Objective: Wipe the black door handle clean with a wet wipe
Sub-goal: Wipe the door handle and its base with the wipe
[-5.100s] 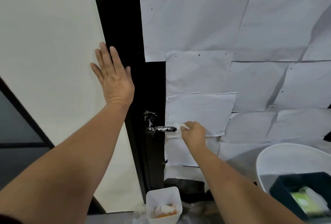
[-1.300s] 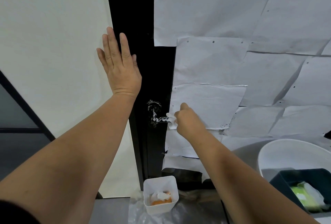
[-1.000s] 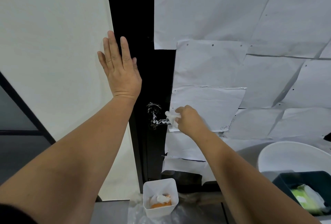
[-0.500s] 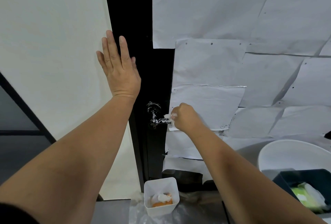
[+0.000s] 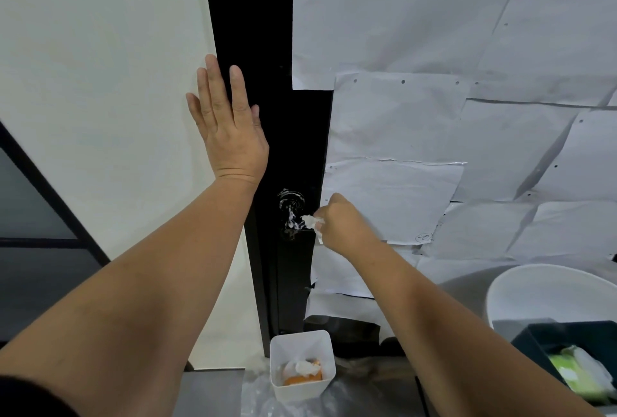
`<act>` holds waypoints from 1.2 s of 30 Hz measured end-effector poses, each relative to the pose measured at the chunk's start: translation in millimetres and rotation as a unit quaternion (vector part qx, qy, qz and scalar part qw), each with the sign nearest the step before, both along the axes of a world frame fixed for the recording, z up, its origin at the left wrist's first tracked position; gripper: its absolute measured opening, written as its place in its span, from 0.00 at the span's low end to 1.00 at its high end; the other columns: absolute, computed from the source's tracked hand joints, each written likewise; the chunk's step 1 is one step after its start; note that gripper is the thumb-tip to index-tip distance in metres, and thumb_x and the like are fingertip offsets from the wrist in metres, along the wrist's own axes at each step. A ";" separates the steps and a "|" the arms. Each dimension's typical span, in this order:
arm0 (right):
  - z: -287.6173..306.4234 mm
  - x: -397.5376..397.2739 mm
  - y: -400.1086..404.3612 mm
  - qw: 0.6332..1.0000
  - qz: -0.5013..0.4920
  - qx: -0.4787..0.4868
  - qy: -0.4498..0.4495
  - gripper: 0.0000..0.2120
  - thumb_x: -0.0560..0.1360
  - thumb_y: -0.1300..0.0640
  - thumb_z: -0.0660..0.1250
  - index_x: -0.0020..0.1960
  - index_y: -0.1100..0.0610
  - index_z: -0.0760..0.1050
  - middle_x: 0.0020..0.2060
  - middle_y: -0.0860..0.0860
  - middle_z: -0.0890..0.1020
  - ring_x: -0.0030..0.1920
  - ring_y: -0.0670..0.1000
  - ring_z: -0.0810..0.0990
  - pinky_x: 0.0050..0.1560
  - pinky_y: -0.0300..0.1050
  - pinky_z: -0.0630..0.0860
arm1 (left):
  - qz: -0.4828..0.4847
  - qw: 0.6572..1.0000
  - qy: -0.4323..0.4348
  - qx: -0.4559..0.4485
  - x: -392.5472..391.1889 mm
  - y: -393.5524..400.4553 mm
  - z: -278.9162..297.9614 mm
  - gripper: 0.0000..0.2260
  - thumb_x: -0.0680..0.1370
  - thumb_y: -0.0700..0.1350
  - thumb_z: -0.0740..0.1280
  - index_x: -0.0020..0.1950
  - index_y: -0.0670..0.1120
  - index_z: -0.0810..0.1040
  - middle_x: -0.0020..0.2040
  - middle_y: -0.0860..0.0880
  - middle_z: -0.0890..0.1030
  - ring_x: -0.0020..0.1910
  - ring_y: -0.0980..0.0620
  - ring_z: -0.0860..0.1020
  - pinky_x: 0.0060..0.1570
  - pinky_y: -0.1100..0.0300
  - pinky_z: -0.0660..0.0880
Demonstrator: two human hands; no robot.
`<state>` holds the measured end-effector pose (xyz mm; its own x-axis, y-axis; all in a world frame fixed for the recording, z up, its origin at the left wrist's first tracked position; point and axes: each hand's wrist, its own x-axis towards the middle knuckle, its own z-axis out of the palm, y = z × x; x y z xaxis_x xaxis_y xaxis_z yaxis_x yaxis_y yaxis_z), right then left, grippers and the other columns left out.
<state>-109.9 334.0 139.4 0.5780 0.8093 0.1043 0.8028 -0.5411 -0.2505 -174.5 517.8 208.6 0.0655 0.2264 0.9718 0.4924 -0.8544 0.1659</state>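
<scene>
Black door handle [image 5: 293, 216] sits on the dark door [image 5: 283, 136], low and near the middle of the view, with white smears on its round base and along the short stretch of lever that shows. At the lever's right end the right hand [image 5: 345, 228] is curled tight around a crumpled white wet wipe [image 5: 312, 222], which presses against the handle; the rest of the lever is hidden behind the wipe and the fist. Up and to the left, the left hand [image 5: 228, 131] lies flat with fingers straight and close together, palm against the edge where the dark door meets the pale wall [image 5: 100, 82], holding nothing. Overlapping sheets of white paper [image 5: 434, 99] cover the door's right part, reaching just beside the handle. Lower down, near the bottom of the door, a small white square bin [image 5: 302, 365] holds crumpled white wipes over something orange. At the right edge a large white round tub [image 5: 547, 293] stands behind a dark bin [image 5: 541, 340] with a green and white packet [image 5: 582, 371] inside.
</scene>
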 end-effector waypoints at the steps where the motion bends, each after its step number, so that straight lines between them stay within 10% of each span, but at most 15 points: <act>1: -3.0 -4.7 -0.9 1.000 0.010 -0.007 -0.020 0.07 0.74 0.65 0.63 0.50 0.63 0.79 0.51 0.58 0.72 0.42 0.57 0.73 0.40 0.46 0.71 | 0.002 1.000 -0.001 0.001 0.1 -0.1 -0.3 0.20 0.84 0.42 0.56 0.74 0.40 0.56 0.72 0.33 0.64 0.73 0.36 0.61 0.73 0.42 0.52; 12: 13.1 7.5 -2.2 0.997 -0.053 0.028 0.053 0.12 0.75 0.63 0.63 0.56 0.63 0.79 0.53 0.60 0.76 0.50 0.58 0.78 0.45 0.42 0.72 | -0.001 1.000 0.001 0.004 -0.1 0.5 -0.8 0.20 0.83 0.42 0.56 0.74 0.41 0.56 0.72 0.33 0.65 0.73 0.36 0.61 0.73 0.42 0.53; 18: 2.6 -11.6 -3.0 0.998 -0.032 -0.056 -0.018 0.12 0.69 0.71 0.61 0.31 0.59 0.65 0.46 0.55 0.67 0.35 0.55 0.68 0.30 0.45 0.66 | -0.001 1.000 -0.007 0.009 0.5 1.3 -0.7 0.20 0.83 0.41 0.57 0.74 0.40 0.57 0.72 0.32 0.65 0.73 0.36 0.62 0.73 0.41 0.54; 23: 4.2 -7.7 7.3 0.997 -0.024 0.038 0.063 0.09 0.73 0.63 0.64 0.48 0.64 0.82 0.47 0.61 0.80 0.44 0.61 0.80 0.40 0.46 0.75 | 0.004 1.000 -0.002 0.007 0.0 0.3 -1.0 0.20 0.83 0.42 0.57 0.74 0.41 0.56 0.72 0.33 0.65 0.73 0.36 0.62 0.73 0.42 0.53; 29: 5.7 3.0 -3.4 0.999 -0.022 0.029 0.026 0.16 0.75 0.61 0.63 0.63 0.57 0.76 0.54 0.57 0.76 0.50 0.58 0.78 0.45 0.44 0.73 | -0.002 1.000 -0.007 0.006 0.2 1.1 -0.1 0.20 0.83 0.41 0.58 0.74 0.40 0.57 0.72 0.32 0.65 0.73 0.36 0.62 0.73 0.42 0.53; 36: -14.7 -14.3 1.0 0.997 0.041 0.003 -0.069 0.07 0.67 0.73 0.61 0.40 0.65 0.74 0.43 0.54 0.66 0.41 0.54 0.66 0.32 0.46 0.64 | 0.001 1.000 -0.003 0.007 0.1 0.4 -0.4 0.20 0.83 0.42 0.57 0.74 0.40 0.57 0.72 0.33 0.65 0.73 0.36 0.62 0.73 0.42 0.54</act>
<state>-124.2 335.0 124.8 0.4904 0.8519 0.1838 0.8710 -0.4717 -0.1373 -174.4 518.2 208.2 0.0585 0.2129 0.9753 0.4922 -0.8561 0.1574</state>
